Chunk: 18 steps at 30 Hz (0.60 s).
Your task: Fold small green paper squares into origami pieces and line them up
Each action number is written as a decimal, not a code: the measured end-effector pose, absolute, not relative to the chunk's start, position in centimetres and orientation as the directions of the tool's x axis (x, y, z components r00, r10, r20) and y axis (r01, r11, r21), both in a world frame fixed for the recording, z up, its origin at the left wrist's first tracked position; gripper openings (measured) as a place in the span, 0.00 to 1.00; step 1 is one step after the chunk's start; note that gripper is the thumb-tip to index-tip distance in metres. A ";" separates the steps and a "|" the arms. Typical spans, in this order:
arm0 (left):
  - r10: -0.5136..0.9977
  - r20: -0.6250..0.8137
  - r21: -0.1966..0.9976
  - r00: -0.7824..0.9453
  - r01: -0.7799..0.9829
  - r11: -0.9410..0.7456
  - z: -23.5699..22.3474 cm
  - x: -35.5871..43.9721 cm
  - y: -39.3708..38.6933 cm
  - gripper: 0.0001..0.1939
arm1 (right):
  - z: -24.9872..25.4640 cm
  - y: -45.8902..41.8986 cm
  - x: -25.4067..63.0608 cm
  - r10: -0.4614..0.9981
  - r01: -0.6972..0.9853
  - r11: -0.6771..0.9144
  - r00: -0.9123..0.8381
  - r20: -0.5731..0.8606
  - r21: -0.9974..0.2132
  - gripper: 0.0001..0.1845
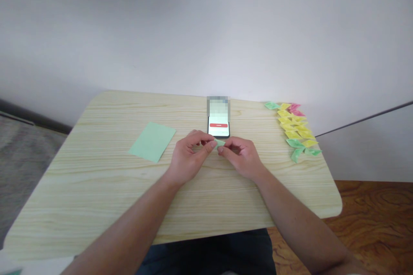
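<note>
Your forearms [145, 215] cross the near edge of the surface [97, 197], placing both hands in front of you. Your left hand [190, 154] pinches the left end of the green slip [220, 142] between thumb and fingers; your right hand [241, 157] pinches the right end. Two-ended support probably steadies so small a part and limits twisting. The slip is between your hands, just on the near side of the phone [219, 131]; contact with the surface cannot be determined.

The green sheet [153, 142] lies flat, left of your left hand, likely to be reachable without crowding your fingers. Folded pieces line the right side: green pieces [294, 143] nearest, then yellow pieces [293, 135], then pink pieces [297, 112]. This grouping appears to leave your working area free. The phone sits beyond your hands, screen lit, apparently centred for easy viewing. The wall [206, 30] stands behind it.
</note>
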<state>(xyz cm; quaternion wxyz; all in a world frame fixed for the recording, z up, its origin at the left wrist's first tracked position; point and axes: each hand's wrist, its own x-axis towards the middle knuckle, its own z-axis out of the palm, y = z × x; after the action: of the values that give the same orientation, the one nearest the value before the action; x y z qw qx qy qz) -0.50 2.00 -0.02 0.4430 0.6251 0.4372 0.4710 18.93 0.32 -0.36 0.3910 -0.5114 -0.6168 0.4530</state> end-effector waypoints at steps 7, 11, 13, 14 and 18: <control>0.910 0.332 0.876 0.248 0.276 -0.395 -0.2 -0.4 2.1 0.05 | -0.1 0.5 19.3 0.956 0.438 0.293 -0.165 0.244 -0.850 0.04; 0.877 0.382 0.803 0.293 0.365 -0.472 -0.7 -0.3 2.1 0.06 | 0.1 0.7 19.6 0.932 0.466 0.361 -0.190 0.308 -0.807 0.03; 0.864 0.384 0.777 0.325 0.392 -0.493 -0.8 -0.3 2.1 0.07 | 0.2 0.7 19.7 0.928 0.477 0.372 -0.212 0.306 -0.796 0.03; 0.859 0.385 0.769 0.338 0.398 -0.501 -0.8 -0.3 2.1 0.07 | 0.2 0.7 19.7 0.927 0.481 0.374 -0.221 0.304 -0.792 0.03; 0.857 0.385 0.764 0.343 0.403 -0.504 -0.8 -0.3 2.0 0.07 | 0.0 0.8 19.7 0.925 0.497 0.378 -0.236 0.297 -0.781 0.03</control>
<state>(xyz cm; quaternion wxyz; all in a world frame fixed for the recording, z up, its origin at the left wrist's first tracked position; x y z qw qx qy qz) -0.26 2.00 -0.78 0.2831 0.7691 0.4095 0.4007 19.68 0.76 0.02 0.3848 -0.4834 -0.7354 0.2783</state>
